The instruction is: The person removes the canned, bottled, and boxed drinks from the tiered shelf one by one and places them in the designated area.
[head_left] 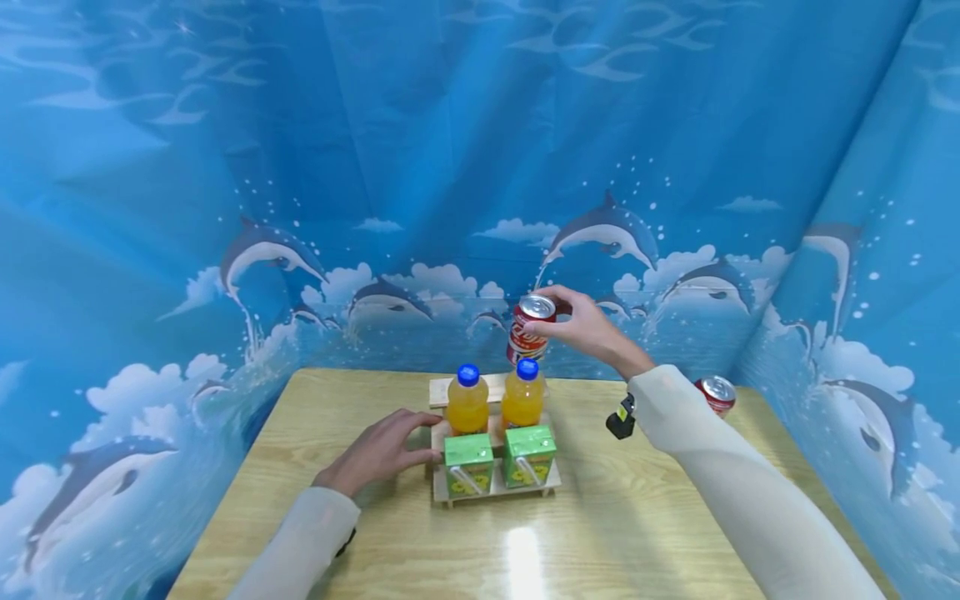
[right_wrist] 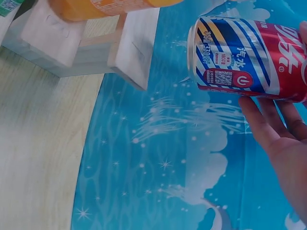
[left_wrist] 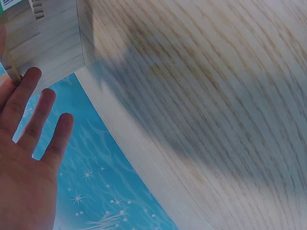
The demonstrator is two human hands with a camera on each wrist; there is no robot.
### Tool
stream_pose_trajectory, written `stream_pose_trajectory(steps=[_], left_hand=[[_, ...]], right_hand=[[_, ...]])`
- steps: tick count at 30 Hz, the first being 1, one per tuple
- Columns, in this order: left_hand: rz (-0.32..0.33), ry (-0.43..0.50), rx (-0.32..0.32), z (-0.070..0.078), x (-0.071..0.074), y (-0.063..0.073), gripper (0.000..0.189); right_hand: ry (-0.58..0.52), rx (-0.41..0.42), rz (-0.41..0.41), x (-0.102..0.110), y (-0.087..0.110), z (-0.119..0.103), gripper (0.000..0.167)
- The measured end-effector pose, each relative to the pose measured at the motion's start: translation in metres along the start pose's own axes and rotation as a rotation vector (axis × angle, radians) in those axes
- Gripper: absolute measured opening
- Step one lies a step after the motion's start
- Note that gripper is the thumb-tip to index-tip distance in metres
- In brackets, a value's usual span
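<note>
My right hand (head_left: 588, 325) grips a red soda can (head_left: 528, 333) by its side, upright above the back of a small tiered wooden rack (head_left: 498, 490). In the right wrist view, the can's blue-and-white striped lower part (right_wrist: 230, 57) shows clear of the rack. My left hand (head_left: 386, 450) holds the rack's left end at the middle tier between thumb and forefinger; its other fingers are spread in the left wrist view. Two orange drink bottles with blue caps, one left (head_left: 468, 404) and one right (head_left: 523, 398), stand on the middle tier. Green juice boxes (head_left: 470, 467) (head_left: 529, 457) occupy the front tier.
Another red can (head_left: 716, 393) stands at the table's right side, partly hidden by my right sleeve. The light wood table (head_left: 600, 517) ends just behind the rack. A blue dolphin-print curtain (head_left: 450, 167) hangs around the back and sides.
</note>
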State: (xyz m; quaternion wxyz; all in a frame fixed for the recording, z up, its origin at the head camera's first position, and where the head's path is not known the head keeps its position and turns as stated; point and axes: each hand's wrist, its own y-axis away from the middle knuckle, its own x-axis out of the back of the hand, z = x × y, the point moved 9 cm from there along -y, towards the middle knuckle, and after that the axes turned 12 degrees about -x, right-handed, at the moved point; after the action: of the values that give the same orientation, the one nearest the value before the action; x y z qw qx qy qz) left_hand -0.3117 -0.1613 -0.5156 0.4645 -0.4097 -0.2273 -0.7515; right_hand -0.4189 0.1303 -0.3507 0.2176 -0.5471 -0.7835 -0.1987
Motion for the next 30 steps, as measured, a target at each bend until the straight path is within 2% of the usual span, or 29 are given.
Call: stream_pose_trajectory(steps=[7,30], left_hand=[[0.001,0.003,-0.001,-0.001,-0.002,0.001,0.062],[0.010,-0.006,-0.027,0.001,0.000,0.000,0.061]], right_hand=[[-0.052,-0.034,-0.010,0.006,0.007,0.015,0.062],[-0.055,-0.119,0.064,0.034,0.029,0.059,0.066]])
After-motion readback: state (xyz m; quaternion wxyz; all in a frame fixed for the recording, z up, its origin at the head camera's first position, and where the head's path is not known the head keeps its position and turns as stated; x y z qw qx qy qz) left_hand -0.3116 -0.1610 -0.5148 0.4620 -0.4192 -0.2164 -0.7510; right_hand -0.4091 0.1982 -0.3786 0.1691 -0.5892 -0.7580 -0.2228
